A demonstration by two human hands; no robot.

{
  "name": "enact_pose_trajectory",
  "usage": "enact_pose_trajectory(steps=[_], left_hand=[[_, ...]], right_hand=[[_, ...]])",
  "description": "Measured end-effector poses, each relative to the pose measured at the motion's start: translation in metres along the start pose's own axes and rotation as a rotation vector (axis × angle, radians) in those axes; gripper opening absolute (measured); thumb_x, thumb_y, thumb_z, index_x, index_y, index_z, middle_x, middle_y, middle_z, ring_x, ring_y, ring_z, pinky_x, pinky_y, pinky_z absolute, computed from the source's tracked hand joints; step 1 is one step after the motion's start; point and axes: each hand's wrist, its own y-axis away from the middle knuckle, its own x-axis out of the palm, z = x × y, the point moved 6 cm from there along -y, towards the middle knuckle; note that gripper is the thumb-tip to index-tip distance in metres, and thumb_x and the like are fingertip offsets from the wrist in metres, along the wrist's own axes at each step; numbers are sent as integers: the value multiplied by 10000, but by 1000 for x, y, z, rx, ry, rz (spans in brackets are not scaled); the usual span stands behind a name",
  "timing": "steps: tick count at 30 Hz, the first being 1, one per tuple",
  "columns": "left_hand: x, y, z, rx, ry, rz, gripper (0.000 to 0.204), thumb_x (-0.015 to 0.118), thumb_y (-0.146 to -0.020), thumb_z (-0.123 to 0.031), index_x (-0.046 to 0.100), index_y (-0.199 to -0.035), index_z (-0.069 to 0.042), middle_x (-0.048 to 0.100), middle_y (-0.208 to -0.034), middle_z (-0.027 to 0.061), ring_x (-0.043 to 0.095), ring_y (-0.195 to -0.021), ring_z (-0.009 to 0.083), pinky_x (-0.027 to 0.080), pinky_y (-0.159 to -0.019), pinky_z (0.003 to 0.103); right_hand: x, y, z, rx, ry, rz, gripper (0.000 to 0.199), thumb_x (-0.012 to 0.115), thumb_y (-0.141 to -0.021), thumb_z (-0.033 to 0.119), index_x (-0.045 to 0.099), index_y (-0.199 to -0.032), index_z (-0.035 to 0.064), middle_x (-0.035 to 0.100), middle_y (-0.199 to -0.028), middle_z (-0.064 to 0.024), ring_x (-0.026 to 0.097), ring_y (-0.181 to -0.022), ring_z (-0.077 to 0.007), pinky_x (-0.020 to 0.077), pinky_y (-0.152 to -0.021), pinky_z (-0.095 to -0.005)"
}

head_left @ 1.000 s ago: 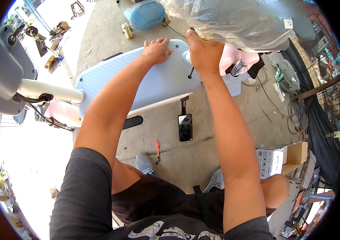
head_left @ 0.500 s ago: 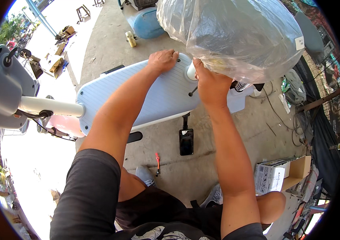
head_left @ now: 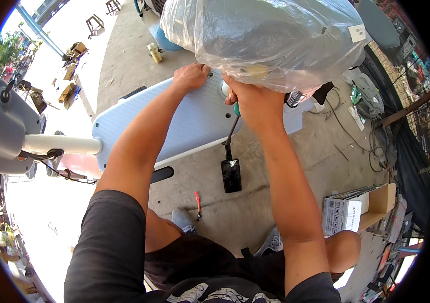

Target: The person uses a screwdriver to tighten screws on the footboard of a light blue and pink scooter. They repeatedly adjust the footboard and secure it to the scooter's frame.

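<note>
**Op:** Hands first. Left hand (head_left: 190, 77) lies knuckles up on the pale blue-white moulded plastic housing of the exercise bike (head_left: 184, 121), fingers curled, pressing, not gripping. Right hand (head_left: 255, 103) is clenched round a green-handled tool (head_left: 236, 108), probably a screwdriver; its tip is hidden behind the fist, at the housing's 1 o'clock corner.

**Obs:** Where's the bike from me?

**Op:** Dead ahead at 12 o'clock, housing slanting from 9 toward 1. The clear crumpled plastic bag over the seat (head_left: 270, 40) hangs against my right knuckles.

**Obs:** How would you work it?

**Op:** My judgement: keep the left palm bearing down so the shell doesn't rock, hold the tool square to the fastener, and keep the bag from sagging over the work.

**Obs:** Counts?

**Op:** One housing, one bagged seat, one tool in hand. One black pedal on its crank (head_left: 231, 174) at 6 o'clock of the fist. One small red-handled tool (head_left: 197, 202) on the grey concrete floor (head_left: 285, 166). One printed white cardboard box (head_left: 344, 212) at 4 o'clock. One grey console on a white post (head_left: 8, 126) at 9 o'clock.
</note>
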Motion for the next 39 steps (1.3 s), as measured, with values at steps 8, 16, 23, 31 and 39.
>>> enact_pose_trajectory(steps=[8, 16, 23, 31, 39], left_hand=[[38, -29, 31, 239, -146, -89, 525, 492, -978, -544, 657, -1380, -250, 594, -1469, 118, 500, -1395, 359, 356, -1165, 510], [51, -52, 57, 218, -315, 40, 663, 662, -918, -461, 452, -1527, -307, 502, -1528, 100, 472, -1409, 346, 372, -1136, 595], [22, -49, 70, 143, -282, 12, 672, 665, -915, -467, 443, -1530, -309, 485, -1532, 92, 452, -1418, 351, 351, -1132, 620], [-5, -29, 116, 61, -255, 9, 683, 669, -913, -473, 433, -1533, -312, 466, -1538, 83, 428, -1429, 356, 327, -1126, 649], [-37, -1, 144, -30, -247, 63, 694, 672, -910, -480, 423, -1536, -314, 446, -1543, 74, 405, -1439, 361, 303, -1120, 678]], right_hand=[[-24, 40, -44, 325, -214, 101, 152, 731, -871, 103, 630, -896, -7, 589, -666, -34, 563, -512, -111, 509, -466, -299], [-40, 59, -12, 149, 697, 565, 467, 777, -854, 351, 648, -911, -94, 674, -717, -205, 686, -677, -335, 559, -664, -446], [-124, 137, -20, 434, 1054, 866, 540, 780, -848, 478, 698, -821, -54, 693, -767, -237, 680, -757, -435, 551, -690, -488], [-166, 169, -79, 397, 1061, 870, 519, 750, -874, 452, 687, -763, -52, 674, -710, -223, 678, -732, -410, 533, -674, -507], [-164, 152, -76, 593, 1014, 1026, 480, 777, -845, 440, 738, -912, -34, 734, -883, -229, 711, -879, -429, 576, -781, -494]])
